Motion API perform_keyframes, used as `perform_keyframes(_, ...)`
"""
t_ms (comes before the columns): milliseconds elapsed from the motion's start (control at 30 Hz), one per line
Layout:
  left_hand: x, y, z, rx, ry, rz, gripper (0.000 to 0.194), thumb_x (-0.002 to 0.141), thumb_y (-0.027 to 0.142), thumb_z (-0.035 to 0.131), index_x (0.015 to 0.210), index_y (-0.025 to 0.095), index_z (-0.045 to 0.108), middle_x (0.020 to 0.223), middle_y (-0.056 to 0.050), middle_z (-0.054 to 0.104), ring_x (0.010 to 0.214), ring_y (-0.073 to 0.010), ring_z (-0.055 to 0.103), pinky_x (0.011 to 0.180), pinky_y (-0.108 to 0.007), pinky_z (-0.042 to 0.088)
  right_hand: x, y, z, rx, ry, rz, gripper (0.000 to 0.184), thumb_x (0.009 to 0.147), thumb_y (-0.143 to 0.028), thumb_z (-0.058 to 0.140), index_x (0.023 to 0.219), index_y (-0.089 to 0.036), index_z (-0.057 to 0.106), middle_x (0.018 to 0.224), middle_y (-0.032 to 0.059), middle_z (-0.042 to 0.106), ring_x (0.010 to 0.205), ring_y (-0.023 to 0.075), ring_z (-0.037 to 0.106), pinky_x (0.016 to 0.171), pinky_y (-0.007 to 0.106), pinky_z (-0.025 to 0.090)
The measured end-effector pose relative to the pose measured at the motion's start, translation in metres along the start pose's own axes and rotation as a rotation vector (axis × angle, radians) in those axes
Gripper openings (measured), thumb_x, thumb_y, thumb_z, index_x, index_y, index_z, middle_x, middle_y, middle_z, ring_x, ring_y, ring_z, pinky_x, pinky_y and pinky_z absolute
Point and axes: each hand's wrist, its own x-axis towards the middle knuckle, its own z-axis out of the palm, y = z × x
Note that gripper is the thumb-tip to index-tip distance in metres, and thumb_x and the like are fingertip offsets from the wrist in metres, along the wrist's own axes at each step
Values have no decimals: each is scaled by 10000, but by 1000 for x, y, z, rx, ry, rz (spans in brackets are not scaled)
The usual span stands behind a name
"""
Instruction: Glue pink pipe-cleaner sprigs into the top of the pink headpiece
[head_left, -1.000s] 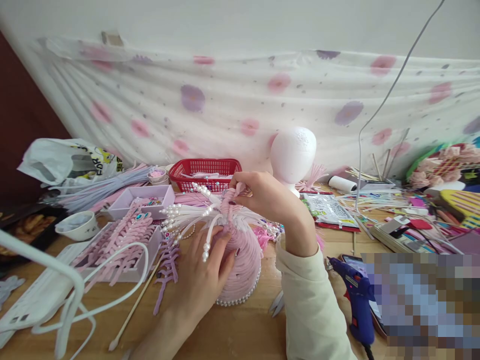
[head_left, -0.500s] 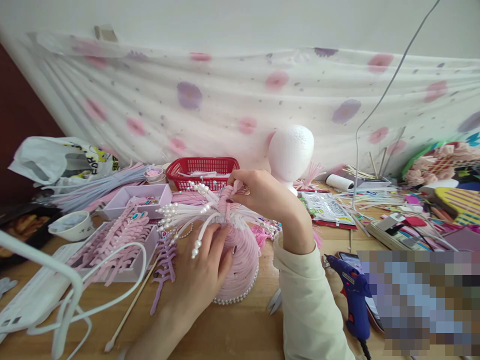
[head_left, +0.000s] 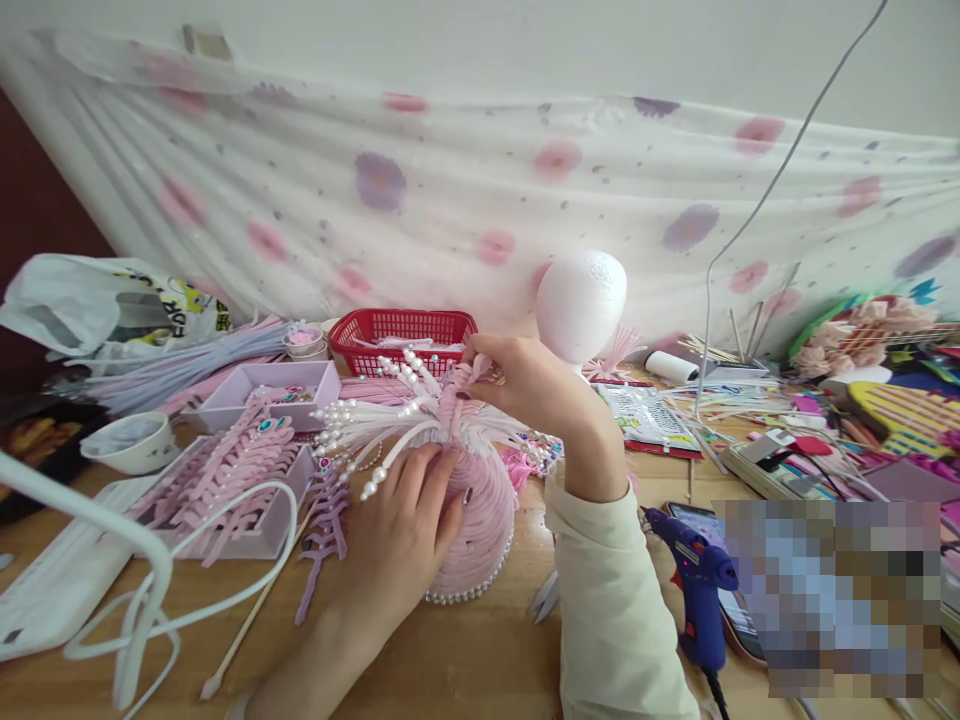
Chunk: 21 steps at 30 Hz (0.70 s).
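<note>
A rounded pink pipe-cleaner ornament point(head_left: 484, 525) stands in front of me, edged with pearl beads at the bottom. White stems point(head_left: 360, 420) tipped with pearls fan out from its upper part. My left hand point(head_left: 409, 530) grips its left side, fingers and thumb pressed against the pink surface. At the top, a twisted pink pipe-cleaner piece point(head_left: 454, 392) is pinched in my right hand point(head_left: 536, 390); its fingertips are partly hidden. Scissors point(head_left: 546, 598) lie by my right sleeve, and a blue hot glue gun point(head_left: 699, 585) is farther right.
A white foam head point(head_left: 581, 305) and a red basket point(head_left: 405, 330) stand behind. On the left are a lilac tray point(head_left: 259, 545) of pink pipe-cleaner pieces, a paper cup point(head_left: 131, 445) and a looping white cable point(head_left: 289, 520). Craft supplies crowd the right; a phone point(head_left: 739, 620) lies by the glue gun.
The view has shifted slightly. My right hand moves a little to the right at the top of the ornament, still pinching the twisted piece. My left hand keeps its hold.
</note>
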Motion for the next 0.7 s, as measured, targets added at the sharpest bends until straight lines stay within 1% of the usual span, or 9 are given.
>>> perform_keyframes(167, -2, 0, 2, 24, 9, 3, 326, 955, 205, 472, 1248, 99, 567, 1195, -164, 638, 1078, -335, 604, 870, -504, 533, 0, 0, 0, 54, -32, 3, 125, 805, -91, 639, 848, -208, 626, 766, -12, 687, 710, 169, 627, 624, 280, 421)
perform_keyframes(300, -2, 1, 2, 16, 31, 5, 325, 948, 189, 481, 1248, 95, 564, 1147, -157, 648, 1029, -316, 602, 868, -494, 527, 1, -1, 0, 74, -45, 4, 126, 813, -79, 615, 836, -196, 657, 801, 1, 721, 733, 165, 647, 645, 272, 426)
perform_keyframes(433, -2, 1, 3, 7, 40, 0, 330, 948, 183, 471, 1259, 106, 550, 1136, -149, 649, 1021, -308, 603, 866, -489, 526, 0, 0, 0, 114, -53, 15, 102, 813, -97, 642, 827, -196, 663, 799, -19, 719, 740, 140, 641, 661, 250, 424)
perform_keyframes(533, -3, 1, 6, -20, 42, -24, 339, 947, 174, 461, 1275, 127, 530, 1158, -145, 644, 1051, -308, 608, 868, -480, 531, 0, -2, -1, 102, -42, 44, 78, 820, -136, 675, 870, -195, 661, 809, -15, 710, 746, 138, 624, 653, 247, 404)
perform_keyframes(600, -5, -1, 8, -60, 40, -50, 348, 942, 178, 471, 1287, 149, 514, 1192, -141, 638, 1084, -308, 613, 881, -482, 534, 0, -6, -1, 64, -29, 45, 52, 835, -165, 680, 860, -185, 640, 793, -6, 688, 727, 138, 598, 637, 253, 377)
perform_keyframes(700, -8, -3, 7, -152, 103, -58, 348, 926, 188, 515, 1273, 172, 493, 1198, -135, 652, 1111, -301, 624, 907, -487, 536, 1, -11, -2, -13, -22, 26, 87, 856, -191, 667, 811, -180, 593, 730, -10, 628, 680, 133, 540, 613, 264, 333)
